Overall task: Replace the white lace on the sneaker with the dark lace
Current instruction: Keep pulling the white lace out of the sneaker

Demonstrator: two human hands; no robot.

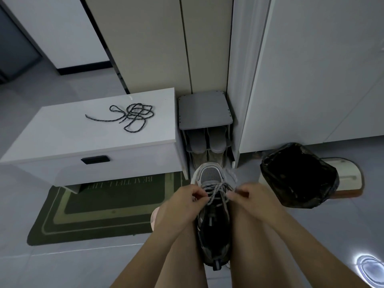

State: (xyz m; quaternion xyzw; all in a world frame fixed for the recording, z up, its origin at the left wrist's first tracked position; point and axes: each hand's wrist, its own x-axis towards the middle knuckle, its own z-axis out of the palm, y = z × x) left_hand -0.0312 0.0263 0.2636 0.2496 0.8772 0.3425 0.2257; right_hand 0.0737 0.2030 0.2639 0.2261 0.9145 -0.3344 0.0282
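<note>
- Sneaker (213, 225) is wedged between the bare legs, toe pointing away. I'd guess that's so it stays put and both hands are free for the lacing.
- Left hand (187, 197) and right hand (248, 194) have their fingers curled in, each pinching a bit of the white lace (216, 189) up near the toe end. Looks like it's only just being loosened.
- That lace is a round, speckled cord, still crisscrossed over the grey mesh; the rest of the shoe is dark and glossy.
- Dark lace (133, 116) sits in a loose tangle on top of the smooth white bench (83, 140), well apart from the shoe. It's probably parked there until the old one is out.
- It's braided, rope-like, with pale flecks.
</note>
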